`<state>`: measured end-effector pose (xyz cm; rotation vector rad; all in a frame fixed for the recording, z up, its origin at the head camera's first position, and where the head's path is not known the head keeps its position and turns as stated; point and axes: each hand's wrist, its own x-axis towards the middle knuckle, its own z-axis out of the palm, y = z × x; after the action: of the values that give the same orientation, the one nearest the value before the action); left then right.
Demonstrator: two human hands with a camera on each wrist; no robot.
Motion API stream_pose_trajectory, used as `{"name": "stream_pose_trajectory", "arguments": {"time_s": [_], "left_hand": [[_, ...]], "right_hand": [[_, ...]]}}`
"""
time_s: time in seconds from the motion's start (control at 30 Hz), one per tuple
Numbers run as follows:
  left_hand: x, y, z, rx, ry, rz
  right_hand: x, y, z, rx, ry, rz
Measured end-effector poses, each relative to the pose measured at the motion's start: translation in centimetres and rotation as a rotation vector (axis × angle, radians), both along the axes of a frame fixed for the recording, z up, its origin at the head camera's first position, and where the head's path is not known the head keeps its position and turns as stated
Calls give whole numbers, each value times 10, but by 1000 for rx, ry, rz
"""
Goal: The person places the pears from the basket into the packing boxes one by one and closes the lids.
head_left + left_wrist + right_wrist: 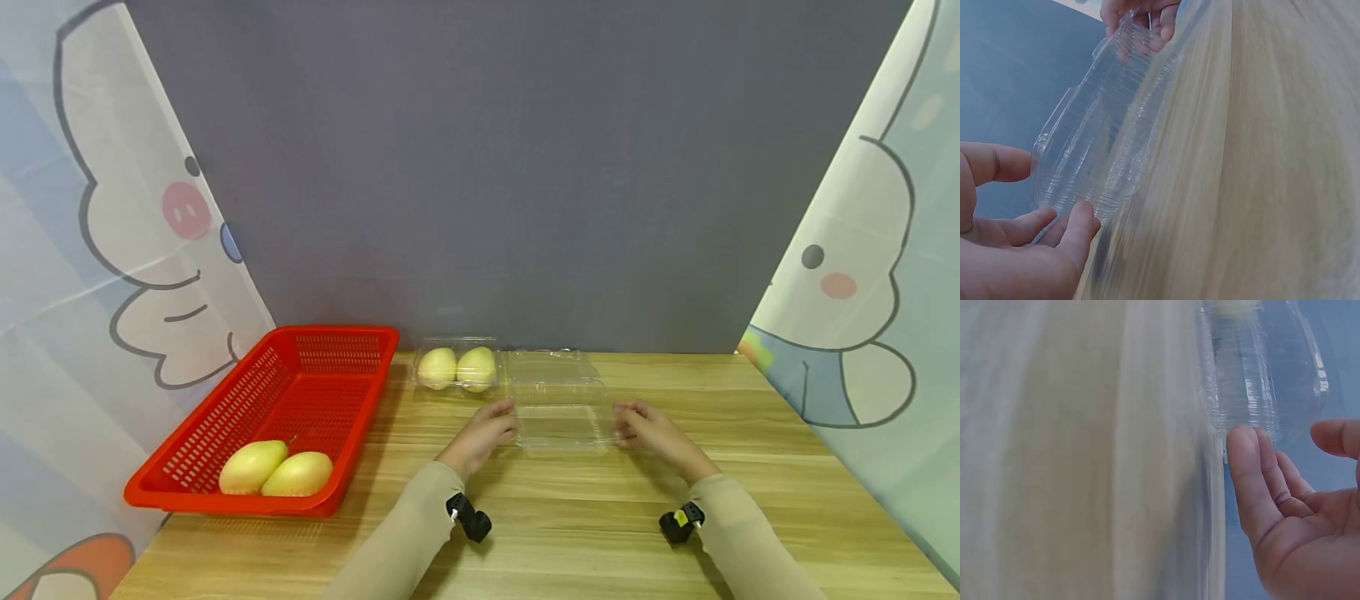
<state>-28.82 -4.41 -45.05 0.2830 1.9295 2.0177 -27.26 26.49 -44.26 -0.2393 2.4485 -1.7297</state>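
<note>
A clear plastic clamshell box (564,423) stands at the middle of the table with its lid (553,367) folded back, and no fruit shows inside. My left hand (486,435) holds its left end; in the left wrist view the thumb (1007,164) is at the rim and the other fingers are against the end wall. At the opposite end, my right hand (651,432) holds the box, its fingertips (1244,439) at the end wall and thumb near the rim. Behind my left hand, a second clear box (457,341) contains two pale yellow pears (476,369).
On the left stands a red perforated plastic basket (367,400) with two yellow-green pears (298,475) at its near end. A grey panel (525,183) rises behind the wooden table (570,533), and cartoon-printed sheets (847,275) hang at both sides.
</note>
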Motion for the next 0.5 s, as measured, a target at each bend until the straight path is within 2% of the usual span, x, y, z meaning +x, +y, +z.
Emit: {"name": "stream_pose_trajectory", "arguments": {"time_s": [0.33, 0.5], "left_hand": [[0, -1, 0, -2, -5, -9], [0, 0, 1, 1, 1, -12]], "right_hand": [[-13, 4, 1, -98, -107, 4], [-17, 3, 0, -157, -114, 29]]}}
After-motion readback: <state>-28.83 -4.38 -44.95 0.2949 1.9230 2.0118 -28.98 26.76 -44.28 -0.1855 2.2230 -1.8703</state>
